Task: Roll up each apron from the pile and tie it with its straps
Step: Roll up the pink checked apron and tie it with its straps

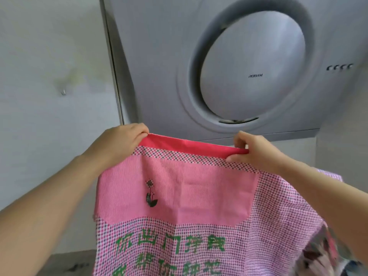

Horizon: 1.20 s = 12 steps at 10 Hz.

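You held the pink apron (179, 206) up before the range hood (239, 66), your left hand (119, 140) and right hand (256, 150) each pinching a top corner. A loosened pinch could have dropped that corner, leaving the roll crooked.

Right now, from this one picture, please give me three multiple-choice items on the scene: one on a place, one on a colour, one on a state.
1. Where do the left hand and the right hand hold the apron?
A. at the two ends of its red band
B. at its bottom hem
C. at its straps

2. What colour are the characters on the apron?
A. blue
B. green
C. yellow

3. In what state is the apron?
A. rolled and tied
B. flat on a table
C. held up and spread open

Answers:
1. A: both hands pinch the ends of the band, at the apron's top edge.
2. B: the characters are green on the pink check.
3. C: the apron hangs unrolled in front of the hood.
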{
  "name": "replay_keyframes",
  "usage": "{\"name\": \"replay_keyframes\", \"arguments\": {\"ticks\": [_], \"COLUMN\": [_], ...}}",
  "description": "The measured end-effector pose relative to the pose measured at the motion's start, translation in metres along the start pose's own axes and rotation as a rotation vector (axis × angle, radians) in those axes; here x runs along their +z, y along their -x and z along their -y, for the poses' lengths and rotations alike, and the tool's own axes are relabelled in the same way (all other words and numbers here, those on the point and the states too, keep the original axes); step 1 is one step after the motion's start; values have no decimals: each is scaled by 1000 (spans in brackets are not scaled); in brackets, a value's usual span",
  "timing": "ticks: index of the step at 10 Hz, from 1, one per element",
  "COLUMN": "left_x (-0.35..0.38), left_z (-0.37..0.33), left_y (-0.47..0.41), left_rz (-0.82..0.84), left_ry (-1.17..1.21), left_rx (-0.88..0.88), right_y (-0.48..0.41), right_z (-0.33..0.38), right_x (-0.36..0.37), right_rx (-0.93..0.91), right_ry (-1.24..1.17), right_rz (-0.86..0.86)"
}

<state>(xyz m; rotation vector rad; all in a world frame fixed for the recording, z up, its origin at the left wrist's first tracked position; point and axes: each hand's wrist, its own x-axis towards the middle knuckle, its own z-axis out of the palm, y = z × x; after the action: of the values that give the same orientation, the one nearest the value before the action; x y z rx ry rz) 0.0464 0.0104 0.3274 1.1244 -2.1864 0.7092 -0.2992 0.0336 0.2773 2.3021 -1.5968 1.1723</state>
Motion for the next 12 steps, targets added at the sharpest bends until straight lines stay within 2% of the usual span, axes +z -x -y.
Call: {"name": "replay_keyframes", "arguments": {"ticks": [1, 2, 3, 4, 5, 6, 7, 8, 9, 10, 11, 12], "left_x": [-3, -14, -16, 21, 56, 52, 40, 40, 46, 47, 52, 64], "left_z": [7, 3, -13, -19, -8, 2, 13, 19, 24, 19, 9, 11], "left_y": [-6, -21, -20, 8, 30, 19, 8, 4, 0, -1, 2, 3], "left_rz": [-5, -192, -479, -30, 296, 186, 167, 324, 418, 393, 365, 395], "left_ry": [-7, -2, 207, 269, 155, 242, 262, 121, -5, -84, -259, -38], "left_rx": [-61, -106, -108, -75, -43, -106, -121, -73, -88, -213, -350, -558], "right_y": [-14, -30, -26, -10, -3, -13, -21, -29, -31, -31, -37, -39], "right_z": [12, 32, 40, 15, -13, -19, -10, -11, -11, -7, -15, -19], "right_x": [-19, -47, -48, -21, -10, -20, -30, -37, -44, -45, -39, -25], "right_rx": [-91, -75, -169, -31, 169, 112, 84, 159, 280, 426, 463, 569], "right_ry": [41, 163, 205, 370, 398, 311, 429, 595, 755, 854, 483, -713], "right_rz": [-83, -293, -742, -235, 305, 168, 373, 532, 414, 273, 87, -271]}}
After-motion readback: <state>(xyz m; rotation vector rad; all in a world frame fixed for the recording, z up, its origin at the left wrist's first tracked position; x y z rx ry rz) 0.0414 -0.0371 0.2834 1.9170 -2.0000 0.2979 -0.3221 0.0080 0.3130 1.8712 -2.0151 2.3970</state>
